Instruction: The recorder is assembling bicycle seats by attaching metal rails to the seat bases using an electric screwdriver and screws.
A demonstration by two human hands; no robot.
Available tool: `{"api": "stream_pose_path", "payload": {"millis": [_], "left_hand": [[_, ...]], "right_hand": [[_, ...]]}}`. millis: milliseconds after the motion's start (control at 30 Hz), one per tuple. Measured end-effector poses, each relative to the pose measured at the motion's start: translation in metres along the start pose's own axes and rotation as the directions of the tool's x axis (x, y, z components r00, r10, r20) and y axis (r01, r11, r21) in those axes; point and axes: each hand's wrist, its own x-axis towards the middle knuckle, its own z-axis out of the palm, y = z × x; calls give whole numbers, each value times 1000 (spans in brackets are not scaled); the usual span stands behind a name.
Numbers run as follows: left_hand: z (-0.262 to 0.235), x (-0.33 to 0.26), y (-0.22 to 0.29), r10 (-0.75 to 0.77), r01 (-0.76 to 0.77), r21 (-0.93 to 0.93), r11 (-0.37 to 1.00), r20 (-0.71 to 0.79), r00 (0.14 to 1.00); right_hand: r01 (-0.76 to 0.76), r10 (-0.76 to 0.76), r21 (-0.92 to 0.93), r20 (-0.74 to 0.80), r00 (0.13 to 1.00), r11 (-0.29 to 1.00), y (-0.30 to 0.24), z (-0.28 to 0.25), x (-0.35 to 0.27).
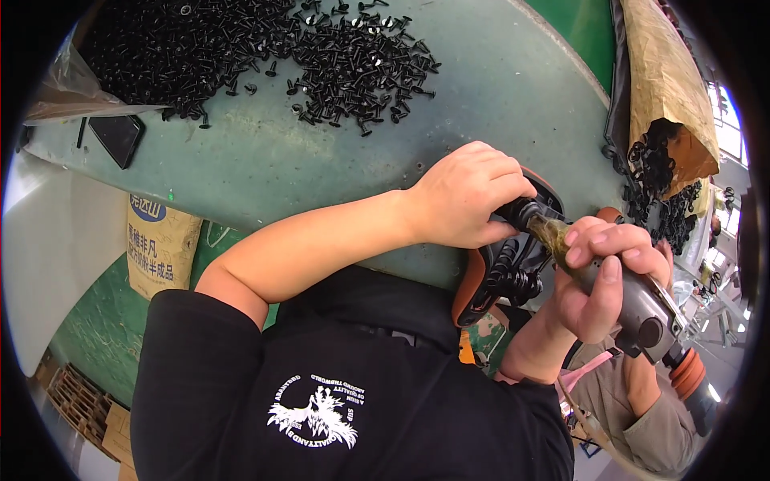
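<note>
My right hand (601, 276) is wrapped around a grey power screwdriver (634, 309), whose nose points toward my left hand. The fingers of my left hand (473, 196) pinch a ribbed black part (521, 212) right at the tool's tip. Whether the part is seated on the tip is hidden by the fingers. Under both hands is an orange-rimmed black tray (468, 293), with several similar ribbed black parts (513, 268) in it. A large heap of black screws (357, 68) with broad heads lies on the green table (321, 172), beyond my left forearm.
A dark phone (118, 138) lies at the table's left, beside a clear plastic bag (72, 88). At the right, an opened brown paper sack (670, 88) spills black parts (654, 172). A printed sack (160, 248) stands below the left edge. Another person (642, 409) sits at lower right.
</note>
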Motion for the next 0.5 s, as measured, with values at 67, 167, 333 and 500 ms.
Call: {"api": "stream_pose_path", "payload": {"millis": [67, 167, 333, 500], "left_hand": [[2, -1, 1, -5, 5, -8, 1000, -11, 1000], [7, -1, -1, 4, -5, -27, 1000, -30, 1000], [-1, 2, -3, 6, -6, 0, 1000, 8, 1000], [-2, 13, 5, -41, 41, -1, 999, 134, 990]], "right_hand": [[-34, 34, -24, -2, 999, 999, 3, 2, 0], [-40, 40, -39, -6, 999, 998, 6, 7, -1], [-51, 52, -4, 84, 995, 999, 4, 0, 2], [61, -54, 54, -123, 991, 997, -50, -8, -4]]}}
